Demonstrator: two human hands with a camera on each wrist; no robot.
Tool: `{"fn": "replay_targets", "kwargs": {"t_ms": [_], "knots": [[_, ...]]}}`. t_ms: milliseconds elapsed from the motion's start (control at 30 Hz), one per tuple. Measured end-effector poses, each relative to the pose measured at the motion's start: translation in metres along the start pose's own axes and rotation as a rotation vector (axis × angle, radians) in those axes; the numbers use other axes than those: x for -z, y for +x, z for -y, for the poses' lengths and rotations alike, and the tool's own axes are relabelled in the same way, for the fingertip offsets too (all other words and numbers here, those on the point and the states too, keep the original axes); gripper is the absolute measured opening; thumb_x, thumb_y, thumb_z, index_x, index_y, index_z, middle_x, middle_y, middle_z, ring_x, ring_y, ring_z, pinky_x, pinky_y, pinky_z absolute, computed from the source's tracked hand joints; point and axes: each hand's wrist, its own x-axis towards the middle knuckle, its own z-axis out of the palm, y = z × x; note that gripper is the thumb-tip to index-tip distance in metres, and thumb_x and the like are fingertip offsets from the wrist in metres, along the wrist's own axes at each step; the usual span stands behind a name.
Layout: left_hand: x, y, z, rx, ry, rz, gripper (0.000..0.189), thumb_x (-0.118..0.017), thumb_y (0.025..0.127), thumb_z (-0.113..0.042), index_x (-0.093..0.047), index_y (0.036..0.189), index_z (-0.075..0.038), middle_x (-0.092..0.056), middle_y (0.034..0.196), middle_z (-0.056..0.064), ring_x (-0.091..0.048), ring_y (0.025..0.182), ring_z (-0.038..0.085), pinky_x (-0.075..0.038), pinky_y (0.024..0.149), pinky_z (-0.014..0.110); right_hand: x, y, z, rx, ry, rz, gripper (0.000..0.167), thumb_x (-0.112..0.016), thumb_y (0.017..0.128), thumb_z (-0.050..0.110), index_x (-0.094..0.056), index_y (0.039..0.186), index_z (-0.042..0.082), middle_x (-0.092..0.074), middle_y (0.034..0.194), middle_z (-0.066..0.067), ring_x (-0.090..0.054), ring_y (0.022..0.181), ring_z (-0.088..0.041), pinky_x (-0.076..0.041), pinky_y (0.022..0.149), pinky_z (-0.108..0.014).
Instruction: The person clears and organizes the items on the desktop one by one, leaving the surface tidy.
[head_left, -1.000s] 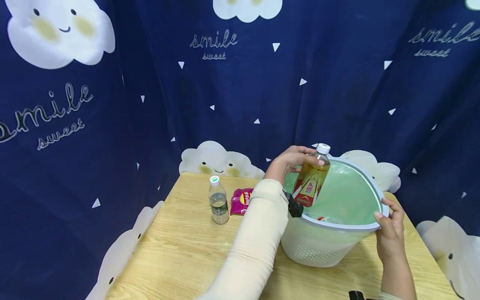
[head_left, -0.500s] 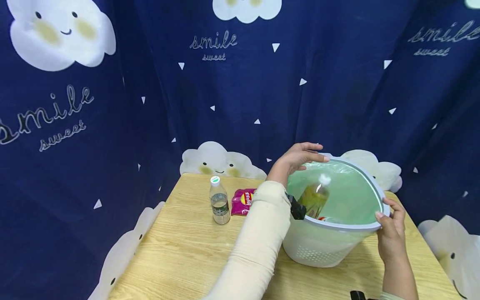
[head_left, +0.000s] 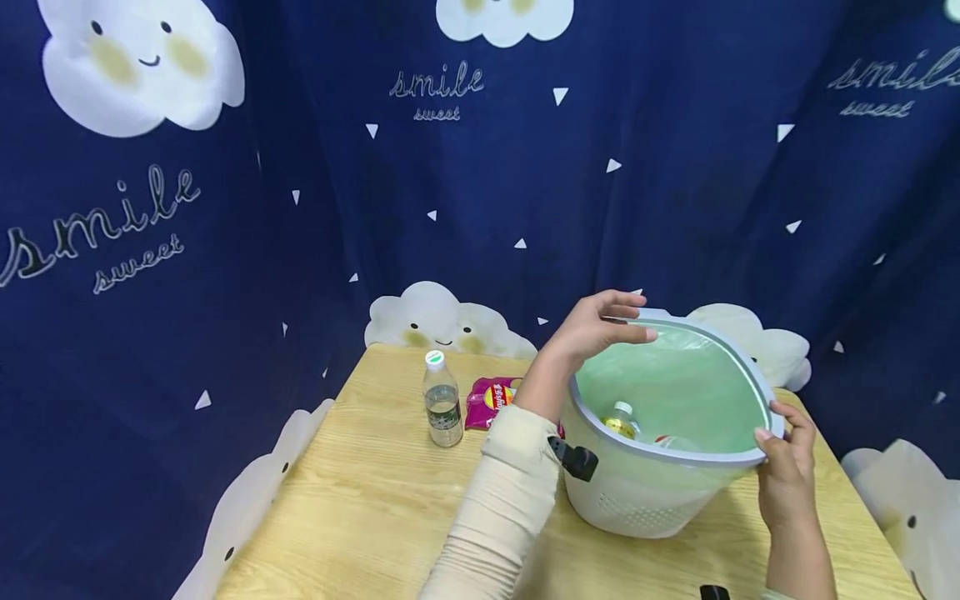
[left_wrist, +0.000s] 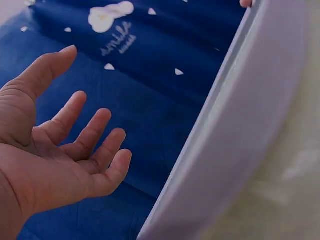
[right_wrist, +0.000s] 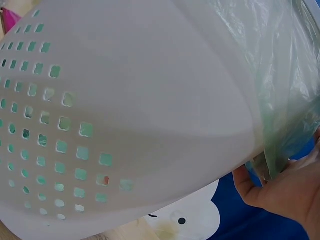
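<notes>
Left fingers [left_wrist: 67, 114] spread free of the bin rim [head_left: 705, 458], right fingers [head_left: 776, 448] pinching it

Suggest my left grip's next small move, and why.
I'd probably move the left grip toward the upright bottle: that grip holds nothing, the bottle stands on the table, another bottle is in the bin, and the right grip holds the bin.

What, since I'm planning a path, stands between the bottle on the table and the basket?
The purple chip bag lies between the bottle and basket; the left sleeve crosses that gap in the head view.
</notes>
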Motion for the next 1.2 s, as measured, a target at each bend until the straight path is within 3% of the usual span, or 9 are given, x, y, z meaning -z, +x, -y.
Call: {"fn": "replay_targets", "kwargs": {"t_ms": [233, 367, 500, 700, 867, 1033, 1200], "knots": [[0.006, -0.025, 0.010, -0.071, -0.015, -0.053, 0.042, -0.076, 0.076, -0.012, -0.063, 0.115, -0.015, -0.061, 0.105, -0.008, -0.058, 0.095, 0.012, -0.048, 0.077, 0.025, 0.000, 0.001, 0.000, 0.002, 0.000, 0.002, 0.036, -0.041, 0.089, 0.000, -0.045, 0.120, 0.018, -0.042, 0.108, -0.008, -0.056, 0.079, -0.009, -0.046, 0.065, -0.018], [0.007, -0.034, 0.016, -0.103, -0.026, -0.064, 0.044, -0.076, 0.076, -0.012, -0.061, 0.118, -0.011, -0.061, 0.105, -0.009, -0.056, 0.098, 0.015, -0.048, 0.077, 0.026, 0.000, 0.002, 0.001, 0.018, 0.017, 0.012, 0.036, -0.040, 0.089, -0.001, -0.044, 0.120, 0.017, -0.041, 0.108, -0.009, -0.056, 0.079, -0.009, -0.046, 0.065, -0.018], [0.007, -0.041, 0.019, -0.136, 0.003, -0.085, 0.043, -0.077, 0.075, -0.014, -0.063, 0.116, -0.013, -0.061, 0.105, -0.010, -0.054, 0.099, 0.012, -0.048, 0.078, 0.028, 0.001, 0.002, 0.001, 0.030, 0.036, 0.015, 0.036, -0.040, 0.089, -0.001, -0.045, 0.120, 0.016, -0.043, 0.107, -0.009, -0.057, 0.078, -0.009, -0.046, 0.064, -0.019], [0.010, -0.054, 0.030, -0.134, 0.007, -0.152, 0.045, -0.077, 0.074, -0.013, -0.062, 0.116, -0.020, -0.061, 0.111, -0.004, -0.052, 0.100, 0.013, -0.046, 0.080, 0.030, 0.002, 0.001, 0.000, 0.024, 0.030, 0.015, 0.035, -0.041, 0.089, -0.001, -0.046, 0.119, 0.016, -0.044, 0.106, -0.008, -0.057, 0.078, -0.009, -0.046, 0.064, -0.018], [0.012, -0.067, 0.041, -0.165, -0.002, -0.216, 0.049, -0.078, 0.074, -0.012, -0.061, 0.119, -0.017, -0.060, 0.112, 0.000, -0.052, 0.101, 0.015, -0.044, 0.087, 0.037, 0.000, 0.000, 0.000, 0.019, 0.013, 0.009, 0.035, -0.041, 0.089, 0.001, -0.046, 0.119, 0.017, -0.043, 0.107, -0.008, -0.056, 0.079, -0.009, -0.046, 0.065, -0.018], [0.014, -0.077, 0.048, -0.192, 0.033, -0.261, 0.052, -0.079, 0.072, -0.016, -0.059, 0.121, -0.015, -0.059, 0.110, -0.008, -0.052, 0.106, 0.021, -0.040, 0.089, 0.049, 0.001, 0.001, 0.000, 0.010, -0.006, 0.020, 0.035, -0.040, 0.090, 0.000, -0.044, 0.120, 0.018, -0.042, 0.109, -0.008, -0.056, 0.081, -0.008, -0.046, 0.066, -0.018], [0.018, -0.086, 0.052, -0.219, 0.066, -0.305, 0.051, -0.079, 0.072, -0.018, -0.060, 0.120, -0.020, -0.060, 0.114, -0.001, -0.050, 0.109, 0.025, -0.041, 0.084, 0.045, 0.000, 0.001, 0.000, 0.017, 0.003, 0.011, 0.035, -0.040, 0.090, -0.001, -0.045, 0.120, 0.017, -0.043, 0.109, -0.007, -0.056, 0.082, -0.008, -0.046, 0.066, -0.018]]}}
